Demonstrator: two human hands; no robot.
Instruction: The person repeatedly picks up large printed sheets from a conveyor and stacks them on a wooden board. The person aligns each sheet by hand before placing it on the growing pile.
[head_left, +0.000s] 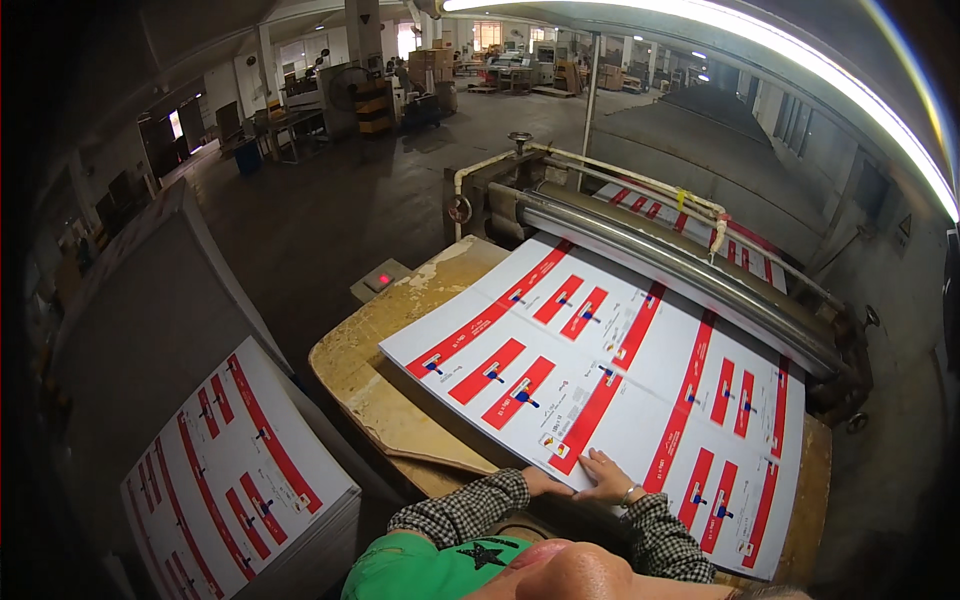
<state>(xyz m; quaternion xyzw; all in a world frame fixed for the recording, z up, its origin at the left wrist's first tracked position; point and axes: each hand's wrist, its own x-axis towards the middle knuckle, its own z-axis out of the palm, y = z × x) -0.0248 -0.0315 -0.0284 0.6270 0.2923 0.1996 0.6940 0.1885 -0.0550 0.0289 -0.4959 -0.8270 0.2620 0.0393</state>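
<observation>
A large white printed sheet (610, 400) with red bands and small blue marks slopes up across a worn wooden feed table. Its far end lies at the metal rollers (660, 275) of a machine. At the sheet's near edge rests my right hand (607, 480), palm down, fingers stretched out on the paper. Just left of it, my left hand (547, 483) touches the same edge; its fingertips are hidden, so its grip does not show. Both forearms wear black-and-white checked sleeves.
A tall stack of matching printed sheets (240, 480) stands at my left. The wooden table (365, 350) has a rounded left corner, with a small box with a red light (380, 280) beside it. A handwheel (459, 209) and pipes frame the rollers. Farther back are boxes (430, 66).
</observation>
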